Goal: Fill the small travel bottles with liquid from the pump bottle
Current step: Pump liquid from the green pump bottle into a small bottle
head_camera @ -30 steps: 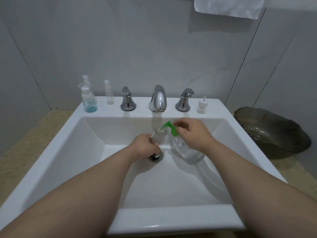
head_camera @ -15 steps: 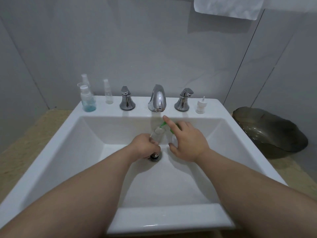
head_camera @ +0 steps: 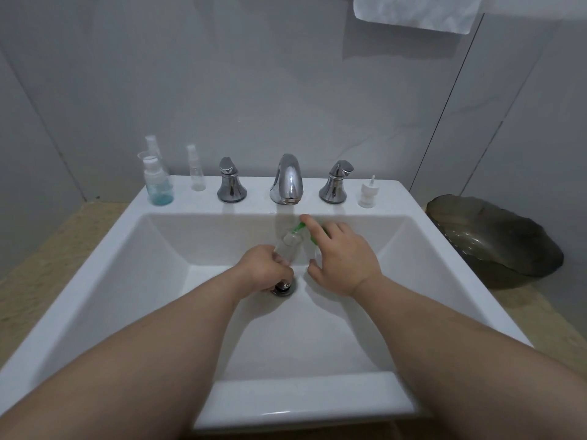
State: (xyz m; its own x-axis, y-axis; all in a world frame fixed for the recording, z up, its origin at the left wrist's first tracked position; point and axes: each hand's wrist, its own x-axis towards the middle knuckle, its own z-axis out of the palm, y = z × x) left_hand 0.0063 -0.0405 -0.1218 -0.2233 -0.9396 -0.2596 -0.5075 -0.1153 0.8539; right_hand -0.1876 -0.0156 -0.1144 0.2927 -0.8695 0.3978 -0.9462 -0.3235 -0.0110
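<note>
Travel bottle (head_camera: 287,246): clear, tilted, just above centre of frame, over the basin of the sink (head_camera: 95,281). The left hand (head_camera: 265,271) grips its lower part, fingers curled round it, directly above the drain (head_camera: 282,288).

Pump bottle (head_camera: 317,253): just right of it, mostly hidden by the right hand (head_camera: 344,262). Its green pump head (head_camera: 298,229) points down-left at the travel bottle's mouth. Right index finger lies straight along the pump head, the other fingers curl over the top, and the thumb sits against the bottle's near side.

Print on either bottle: cannot tell.

Back rim, left to right:
- blue-filled bottle (head_camera: 158,184)
- clear spray bottle (head_camera: 197,169)
- handle (head_camera: 231,182)
- faucet (head_camera: 287,182), just behind the hands
- handle (head_camera: 336,182)
- white spray cap (head_camera: 368,192)

Basin floor lies open towards the lower frame, between the forearms. Beige counter (head_camera: 47,249) flanks the sink, with a dark bowl (head_camera: 495,239) at right.
</note>
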